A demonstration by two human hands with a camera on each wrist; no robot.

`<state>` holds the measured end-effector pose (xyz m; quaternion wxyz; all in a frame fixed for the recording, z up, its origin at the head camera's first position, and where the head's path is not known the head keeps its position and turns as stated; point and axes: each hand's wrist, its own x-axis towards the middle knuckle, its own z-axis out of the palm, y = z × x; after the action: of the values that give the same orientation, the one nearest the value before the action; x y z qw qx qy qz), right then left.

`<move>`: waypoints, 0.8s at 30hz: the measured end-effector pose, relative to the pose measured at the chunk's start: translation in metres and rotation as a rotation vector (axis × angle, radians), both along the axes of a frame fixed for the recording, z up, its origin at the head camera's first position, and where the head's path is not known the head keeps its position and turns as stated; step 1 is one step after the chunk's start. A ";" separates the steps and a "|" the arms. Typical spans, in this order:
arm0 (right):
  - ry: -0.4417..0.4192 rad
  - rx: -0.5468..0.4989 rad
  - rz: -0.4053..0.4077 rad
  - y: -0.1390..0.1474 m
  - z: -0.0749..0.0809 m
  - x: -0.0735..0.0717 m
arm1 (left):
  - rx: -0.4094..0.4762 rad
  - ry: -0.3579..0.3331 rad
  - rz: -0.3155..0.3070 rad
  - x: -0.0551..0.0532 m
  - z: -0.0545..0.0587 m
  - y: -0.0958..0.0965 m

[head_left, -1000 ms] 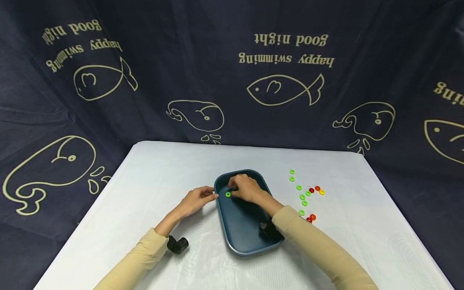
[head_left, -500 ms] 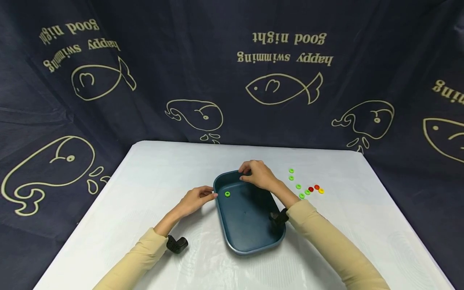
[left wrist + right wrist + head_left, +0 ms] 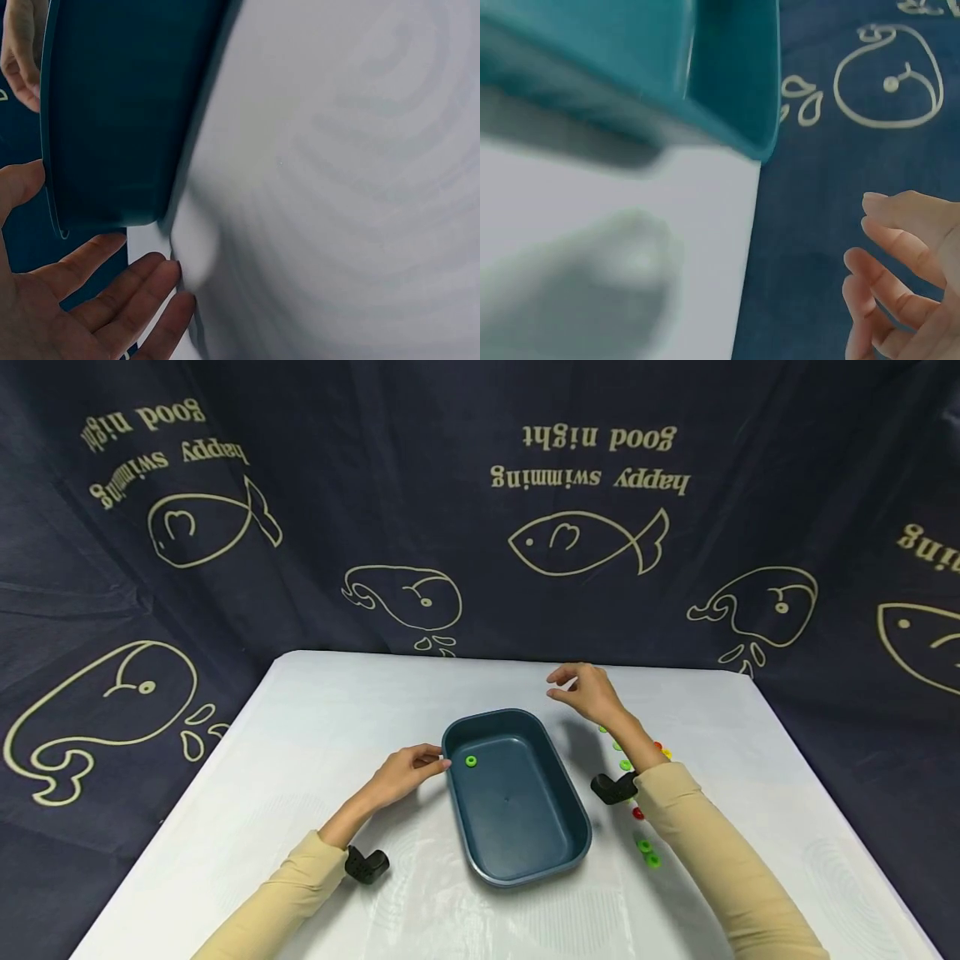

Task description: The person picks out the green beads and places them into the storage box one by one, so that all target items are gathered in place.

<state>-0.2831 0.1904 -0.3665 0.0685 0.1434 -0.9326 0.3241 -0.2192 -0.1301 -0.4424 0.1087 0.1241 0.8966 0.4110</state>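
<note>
A dark blue rectangular bin [image 3: 513, 818] sits mid-table in the head view, with one small green ring [image 3: 471, 762] on its floor near the far left corner. My left hand [image 3: 405, 774] is at the bin's left wall; in the left wrist view its thumb [image 3: 26, 182] touches the rim while the other fingers spread out beside the wall. Beyond the bin's far right corner, my right hand [image 3: 592, 693] hovers over the table. Its fingers [image 3: 889, 289] are loosely bent with nothing between them, apart from the bin.
Right of the bin, several small rings lie on the white table [image 3: 360, 710]: two green rings [image 3: 648, 853] near the front, a red ring [image 3: 638, 813] and a yellow ring [image 3: 667, 753]. The right forearm covers part of this group. A dark printed cloth [image 3: 420, 527] hangs behind.
My right hand has risen out of the bin, passed over its far right rim and moved right above the table. The green ring stays inside. The left hand has not moved.
</note>
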 end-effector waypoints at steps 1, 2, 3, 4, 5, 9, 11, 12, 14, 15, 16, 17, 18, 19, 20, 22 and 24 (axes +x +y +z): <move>0.003 0.003 -0.012 0.004 -0.001 -0.001 | 0.000 0.000 0.000 0.000 0.000 0.000; 0.000 0.006 -0.026 0.007 -0.002 -0.001 | 0.001 -0.001 0.001 0.000 0.000 0.000; 0.000 0.009 -0.034 0.011 -0.003 -0.002 | 0.001 -0.003 0.001 0.000 0.000 0.000; -0.004 0.014 -0.043 0.014 -0.005 -0.002 | 0.002 -0.004 0.003 0.001 0.000 0.000; -0.011 0.021 -0.055 0.017 -0.007 -0.003 | 0.003 -0.007 0.003 0.001 0.000 0.000; -0.051 0.041 -0.101 0.030 -0.014 -0.004 | 0.001 -0.005 0.005 0.001 0.000 0.000; -0.073 0.053 -0.128 0.036 -0.019 -0.005 | 0.000 -0.003 0.005 0.001 0.000 0.000; -0.083 0.057 -0.137 0.040 -0.021 -0.005 | -0.001 -0.001 0.004 0.001 0.000 0.000; -0.105 0.071 -0.157 0.046 -0.026 -0.006 | -0.001 -0.003 0.006 0.001 0.000 0.001; -0.113 0.080 -0.166 0.049 -0.028 -0.006 | -0.001 -0.005 0.007 0.002 0.000 0.001; -0.119 0.092 -0.173 0.052 -0.031 -0.006 | -0.001 -0.006 0.007 0.002 0.000 0.001; -0.126 0.103 -0.182 0.054 -0.033 -0.006 | -0.001 -0.008 0.009 0.002 0.000 0.001; -0.133 0.114 -0.187 0.057 -0.035 -0.006 | -0.002 -0.009 0.009 0.002 0.000 0.001; -0.144 0.124 -0.192 0.059 -0.037 -0.005 | -0.002 -0.009 0.010 0.002 0.000 0.001; -0.155 0.136 -0.195 0.061 -0.039 -0.005 | -0.003 -0.009 0.010 0.002 0.000 0.001; -0.178 0.156 -0.194 0.065 -0.044 -0.004 | -0.004 -0.005 0.008 0.002 0.000 0.001; -0.204 0.170 -0.189 0.067 -0.049 -0.003 | -0.002 -0.004 0.008 0.001 -0.001 0.000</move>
<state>-0.2859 0.2577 -0.4154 -0.0089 0.0269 -0.9681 0.2489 -0.2182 -0.1296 -0.4433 0.1091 0.1196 0.8972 0.4108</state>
